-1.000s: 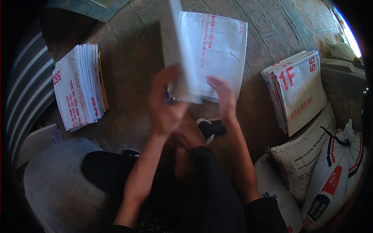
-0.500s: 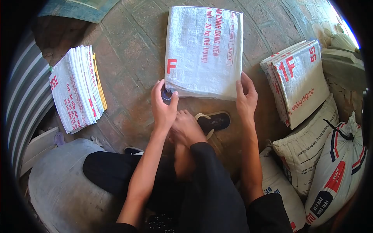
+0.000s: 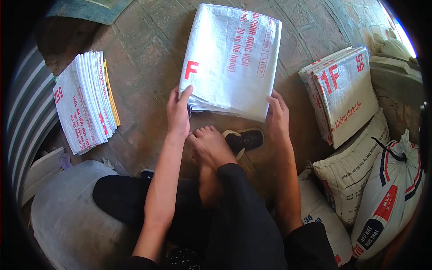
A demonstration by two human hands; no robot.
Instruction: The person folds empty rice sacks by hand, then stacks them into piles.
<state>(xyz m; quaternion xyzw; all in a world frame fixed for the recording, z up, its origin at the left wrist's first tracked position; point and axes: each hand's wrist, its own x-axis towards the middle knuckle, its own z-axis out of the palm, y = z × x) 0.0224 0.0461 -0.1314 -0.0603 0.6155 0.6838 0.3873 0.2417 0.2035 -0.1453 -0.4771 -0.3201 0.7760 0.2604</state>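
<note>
A folded white woven feed sack with red lettering is held above the floor in front of my feet, slightly tilted. My left hand grips its lower left corner, the thumb lying on top and the fingers partly hidden behind it. At the lower right corner, my right hand is closed around the side edge, with some fingers out of sight. Loose layers of the sack gape a little along the near edge, beside my left thumb.
A stack of folded sacks stands at the left, another stack at the right. Full sacks lean at the lower right. A black sandal lies by my bare foot. Corrugated metal lines the left side.
The folded sack has turned slightly clockwise, its left side rising and its lower right corner coming nearer. My left hand has moved up and left onto the corner; my right hand has shifted slightly left.
</note>
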